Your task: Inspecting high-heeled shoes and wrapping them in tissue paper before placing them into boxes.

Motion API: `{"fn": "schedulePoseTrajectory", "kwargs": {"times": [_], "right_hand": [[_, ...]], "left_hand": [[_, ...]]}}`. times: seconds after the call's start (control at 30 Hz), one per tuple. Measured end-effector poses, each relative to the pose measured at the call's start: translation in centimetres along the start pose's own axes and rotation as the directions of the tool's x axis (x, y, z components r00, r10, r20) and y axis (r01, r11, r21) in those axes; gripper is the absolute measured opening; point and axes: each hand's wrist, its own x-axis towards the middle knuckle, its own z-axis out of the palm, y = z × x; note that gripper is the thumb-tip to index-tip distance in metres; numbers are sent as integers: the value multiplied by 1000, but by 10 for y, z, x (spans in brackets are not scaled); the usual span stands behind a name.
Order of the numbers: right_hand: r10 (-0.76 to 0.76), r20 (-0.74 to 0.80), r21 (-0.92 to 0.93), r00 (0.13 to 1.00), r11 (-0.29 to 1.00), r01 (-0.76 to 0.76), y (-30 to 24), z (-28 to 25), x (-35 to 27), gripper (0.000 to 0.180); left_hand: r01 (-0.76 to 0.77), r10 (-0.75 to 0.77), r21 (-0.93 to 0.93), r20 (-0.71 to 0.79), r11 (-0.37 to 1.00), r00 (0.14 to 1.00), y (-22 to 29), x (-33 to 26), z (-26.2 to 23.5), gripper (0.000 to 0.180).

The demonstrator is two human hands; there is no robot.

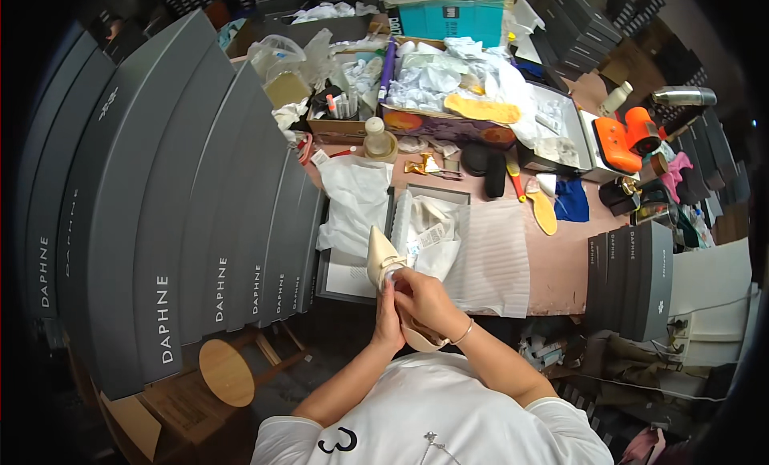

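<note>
Left grip (pixel 388 325) and right grip (pixel 428 298) both grasp one cream pointed shoe (pixel 381 261), digits pinched together at its middle; exact contact hidden by the fingers. Shoe is held up at the near-left side of the open grey box (pixel 455 197), outside it. Inside that box: crumpled white wrapping (pixel 436 261) with a printed tag. Left of box: white tissue (pixel 352 189); right of it, a ribbed foam sheet (pixel 497 261) flat on the pink tabletop (pixel 561 265). Judged progress: handling of shoe under way; boxing and wrapping it not yet done.
</note>
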Motion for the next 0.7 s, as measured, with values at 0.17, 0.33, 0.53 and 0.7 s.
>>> {"fn": "schedulePoseTrajectory", "kwargs": {"times": [0.17, 0.33, 0.53, 0.7], "right_hand": [[-138, -146, -433, 980, 899, 62, 19, -24, -1, 51], [33, -142, -59, 989, 997, -42, 23, -27, -2, 76], [119, 226, 168, 967, 973, -159, 47, -20, 39, 80], [81, 31, -479, 996, 876, -57, 92, -71, 70, 69]], "left_hand": [[304, -305, 24, 111, 952, 946, 4, -18, 13, 61], [507, -518, 110, 241, 855, 821, 24, -17, 13, 57], [330, -388, 347, 111, 878, 915, 52, 15, -15, 49], [-427, 603, 856, 183, 290, 776, 101, 62, -41, 47]]}}
